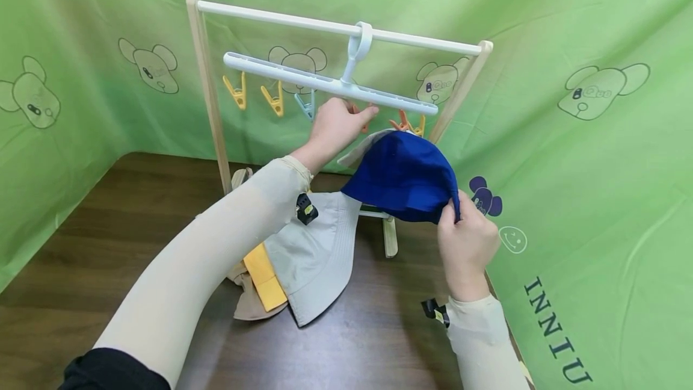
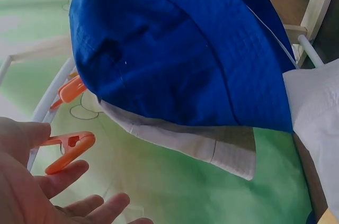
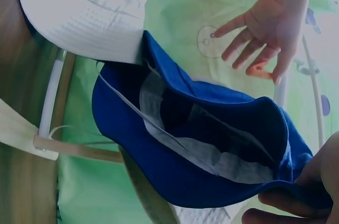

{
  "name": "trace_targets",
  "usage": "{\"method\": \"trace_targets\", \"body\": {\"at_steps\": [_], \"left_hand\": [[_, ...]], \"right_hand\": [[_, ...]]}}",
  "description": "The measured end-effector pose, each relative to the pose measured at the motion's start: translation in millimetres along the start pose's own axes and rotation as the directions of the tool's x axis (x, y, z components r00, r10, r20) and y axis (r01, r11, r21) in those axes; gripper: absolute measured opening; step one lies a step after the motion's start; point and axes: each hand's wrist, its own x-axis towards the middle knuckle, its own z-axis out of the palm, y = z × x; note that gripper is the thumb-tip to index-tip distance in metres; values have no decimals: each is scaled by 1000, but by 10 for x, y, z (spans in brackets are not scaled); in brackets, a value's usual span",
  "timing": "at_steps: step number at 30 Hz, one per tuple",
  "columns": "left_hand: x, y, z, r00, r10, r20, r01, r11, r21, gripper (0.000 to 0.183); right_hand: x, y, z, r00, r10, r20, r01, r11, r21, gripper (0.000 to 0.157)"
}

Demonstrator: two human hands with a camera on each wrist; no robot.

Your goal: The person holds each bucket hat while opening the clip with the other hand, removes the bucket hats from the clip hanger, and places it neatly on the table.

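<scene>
My left hand (image 1: 337, 125) is under the pale blue clip hanger (image 1: 325, 82), pinching an orange clothespin (image 2: 71, 152) between thumb and index finger, the other fingers spread. My right hand (image 1: 470, 245) grips the brim of a blue bucket hat (image 1: 403, 173), raised below the hanger's right part. The right wrist view looks into the hat's opening, with its pale inner band (image 3: 222, 160) and a thin cord. Behind the blue hat is a beige hat (image 2: 180, 144), close under another orange clothespin (image 1: 400, 120) and a yellow one (image 1: 419, 125); the blue hat partly hides it.
The hanger hooks over the white bar of a wooden rack (image 1: 281, 17). Two yellow clothespins (image 1: 272, 99) and a blue one (image 1: 305, 105) hang at left. On the brown table (image 1: 379, 342) lie a light grey bucket hat (image 1: 319, 251), yellow fabric (image 1: 265, 275) and a tan hat (image 1: 251, 306). Green cloth (image 1: 595, 185) surrounds everything.
</scene>
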Motion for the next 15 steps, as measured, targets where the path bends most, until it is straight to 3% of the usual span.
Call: {"method": "trace_targets", "body": {"at_steps": [9, 15], "left_hand": [[-39, 43, 16, 1000, 11, 24, -11, 1000, 0, 46], [-47, 63, 36, 1000, 7, 25, -7, 1000, 18, 46]], "right_hand": [[38, 140, -85, 999, -2, -43, 1, 999, -42, 12], [72, 165, -177, 999, 28, -32, -30, 998, -53, 20]]}}
